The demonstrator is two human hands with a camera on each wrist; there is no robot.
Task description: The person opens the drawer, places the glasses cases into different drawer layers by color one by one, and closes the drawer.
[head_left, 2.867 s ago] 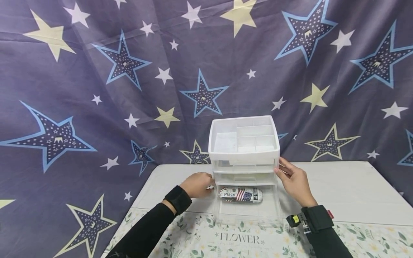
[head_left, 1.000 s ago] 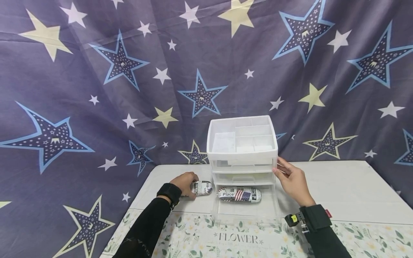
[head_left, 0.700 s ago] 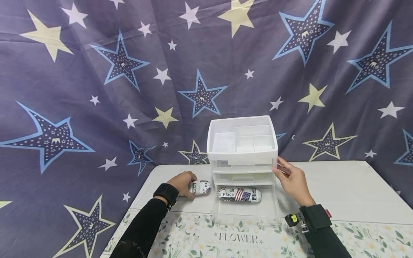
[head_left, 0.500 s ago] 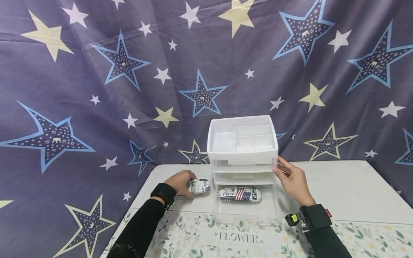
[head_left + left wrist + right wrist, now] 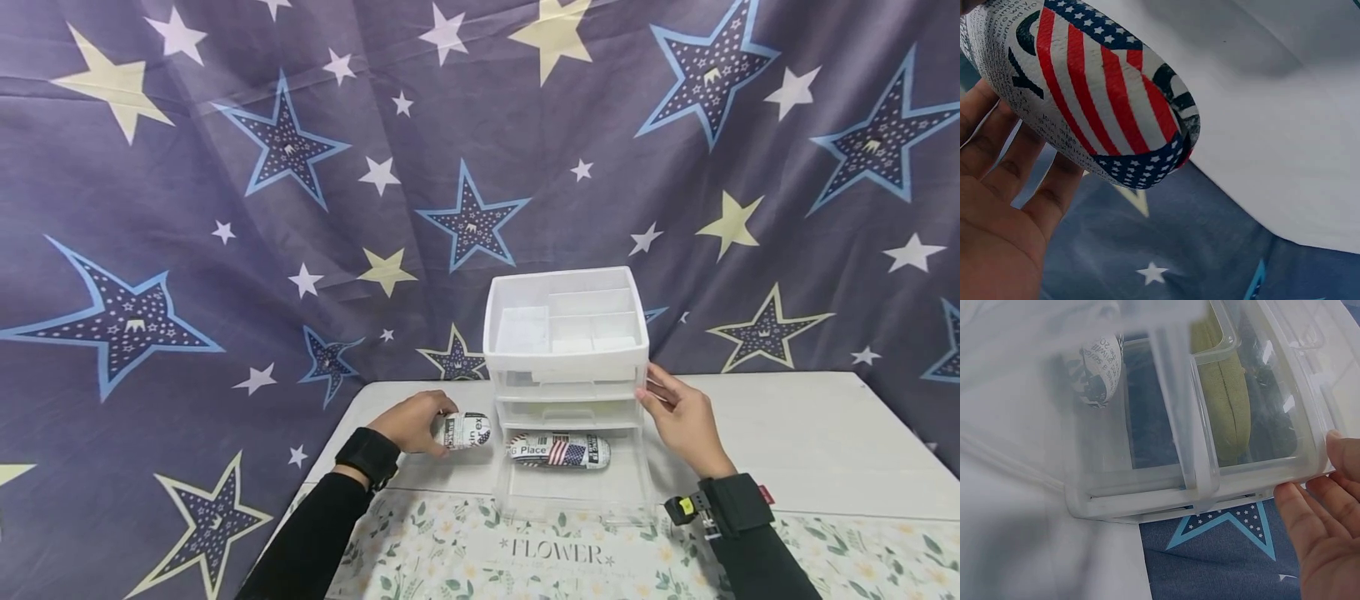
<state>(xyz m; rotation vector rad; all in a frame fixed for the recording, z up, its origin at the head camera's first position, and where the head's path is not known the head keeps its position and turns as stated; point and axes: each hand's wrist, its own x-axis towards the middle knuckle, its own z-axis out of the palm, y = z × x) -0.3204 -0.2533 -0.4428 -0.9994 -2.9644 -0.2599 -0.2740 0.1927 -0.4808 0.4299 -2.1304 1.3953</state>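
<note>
Left of the drawer unit, my left hand [image 5: 415, 422] holds a rounded glasses case [image 5: 462, 431] with a newspaper print. In the left wrist view this glasses case [image 5: 1104, 94] shows flag stripes and stars, with fingers along its underside. My right hand [image 5: 681, 419] grips the right side edge of the white and clear plastic drawer unit [image 5: 567, 362], thumb at the front. The unit's bottom drawer [image 5: 576, 500] is pulled out. Inside it lies a second glasses case [image 5: 558, 451] with a similar print.
The unit's top is a divided tray [image 5: 592, 304]. An olive-green soft item [image 5: 1225, 406] shows through the unit's clear side. A cloth [image 5: 555, 575] printed with leaves and FLOWER covers the near part of the white table [image 5: 780, 442]. A star-patterned curtain [image 5: 420, 125] hangs behind.
My left hand has moved left from the unit's side, bringing the held glasses case into view. In the last half second the case rises slightly. My right hand stays in place.
</note>
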